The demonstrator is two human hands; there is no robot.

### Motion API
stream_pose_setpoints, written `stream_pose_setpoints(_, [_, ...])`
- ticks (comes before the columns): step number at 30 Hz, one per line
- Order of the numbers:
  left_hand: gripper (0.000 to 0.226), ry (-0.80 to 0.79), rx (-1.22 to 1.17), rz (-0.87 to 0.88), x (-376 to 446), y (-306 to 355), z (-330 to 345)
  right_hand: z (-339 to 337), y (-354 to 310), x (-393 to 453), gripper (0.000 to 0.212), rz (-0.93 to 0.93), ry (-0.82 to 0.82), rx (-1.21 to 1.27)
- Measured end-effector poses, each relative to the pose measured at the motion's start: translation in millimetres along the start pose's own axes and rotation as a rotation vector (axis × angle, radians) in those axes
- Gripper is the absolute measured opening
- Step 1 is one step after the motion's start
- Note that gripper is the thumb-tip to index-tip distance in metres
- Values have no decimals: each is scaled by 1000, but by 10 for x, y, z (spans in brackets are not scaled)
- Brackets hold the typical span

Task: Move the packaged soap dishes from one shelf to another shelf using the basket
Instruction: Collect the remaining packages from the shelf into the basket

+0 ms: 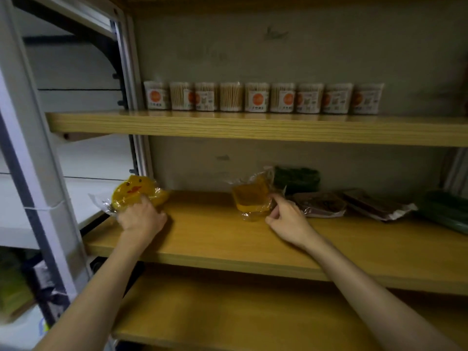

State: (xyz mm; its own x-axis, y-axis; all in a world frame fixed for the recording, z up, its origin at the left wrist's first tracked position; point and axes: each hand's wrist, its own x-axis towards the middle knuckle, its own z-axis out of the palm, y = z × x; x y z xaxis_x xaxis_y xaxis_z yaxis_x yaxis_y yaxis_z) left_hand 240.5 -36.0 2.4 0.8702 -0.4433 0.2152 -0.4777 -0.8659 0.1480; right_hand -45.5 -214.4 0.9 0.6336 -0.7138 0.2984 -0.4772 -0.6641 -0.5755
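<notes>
A yellow duck-shaped soap dish [133, 191] in clear wrapping is at the left end of the middle wooden shelf [207, 231]; my left hand [140, 219] grips its lower edge. An amber-yellow packaged soap dish [250, 196] stands upright near the shelf's middle, and my right hand [286, 216] pinches its right side. To the right lie a brown packaged dish [320, 203], another brown one [377, 206], a dark green one [296, 179] at the back and a green one [445, 211] at the far right. No basket is in view.
The upper shelf [253, 126] carries a row of several toothpick or cotton-swab jars [258, 97]. A bare lower shelf [228, 312] lies under my arms. A white metal frame post [38, 173] stands at the left, with green packages [12, 292] beyond it.
</notes>
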Motion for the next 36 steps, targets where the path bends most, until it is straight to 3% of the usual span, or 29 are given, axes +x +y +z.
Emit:
stream_pose_setpoints(6, [72,-41,-34,-39,35,-70,149,154,-108,94,71,65,-79,-75])
stream_pose_setpoints(10, [84,-29,-159,-14,43,-99,165,240,-155,195,73,173,-176,-349])
stream_pose_setpoints(12, [83,-10,-255,-28,46,-98,163,269,-197,181,70,187,-199,-371])
stream_pose_setpoints(15, [71,-20,-416,-55,80,-135,144,287,-182,161,65,172,-173,-334])
stream_pose_setpoints(21, [24,7,-677,-6,135,-276,219,265,-149,108,60,217,-123,-228])
stream_pose_setpoints(24, [59,-2,-790,-90,79,-262,158,195,-159,120,36,232,-138,-203])
stream_pose_setpoints(26, [64,-35,-750,-118,79,-251,134,171,-168,127,25,228,-135,-201])
stream_pose_setpoints(28, [54,-65,-660,-92,82,-252,129,170,-189,114,36,254,-98,-169])
stream_pose_setpoints(33, [45,-94,-552,-18,45,-234,90,148,-172,-5,93,413,176,66])
stream_pose_setpoints(36, [45,-68,-510,0,10,-222,107,-5,-164,-50,106,483,127,11])
